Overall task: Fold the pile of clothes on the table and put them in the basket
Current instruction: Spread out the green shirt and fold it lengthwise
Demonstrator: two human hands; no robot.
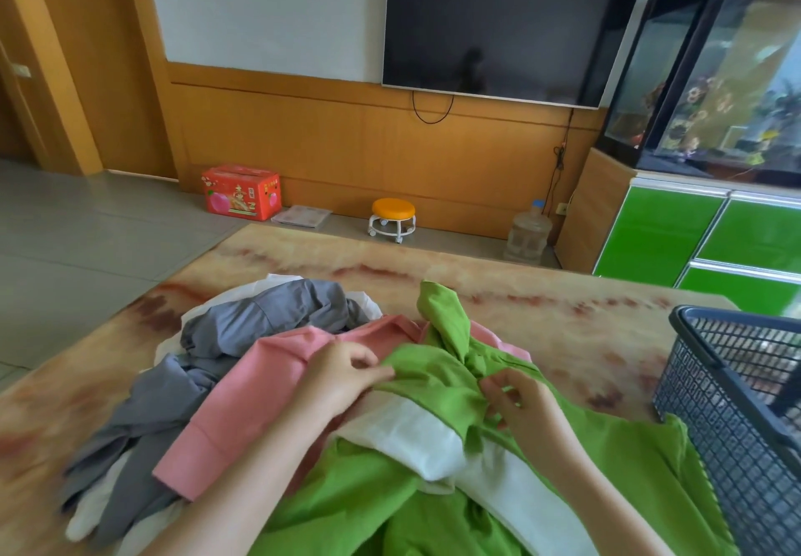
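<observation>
Grey garment (242, 326): well left of the left hand, crumpled on the table (563, 326).
Pink garment (268, 382): just left of and under the left hand, with a cuff trailing toward the person.
Left hand (346, 375): thumb and fingers pinch a fold of green cloth.
Green garment (433, 382): between both hands, on top of the pile. It looks light, soft and limp, so it is likely to sag and twist; shoulders or seams seem the best hold.
White garment (411, 434): tucked beneath the green between the forearms, and it may drag along.
Right hand (520, 404): fingers curled, gripping bunched green cloth.
Basket (737, 404): right of the right hand, with the green hem lying near its wall.
</observation>
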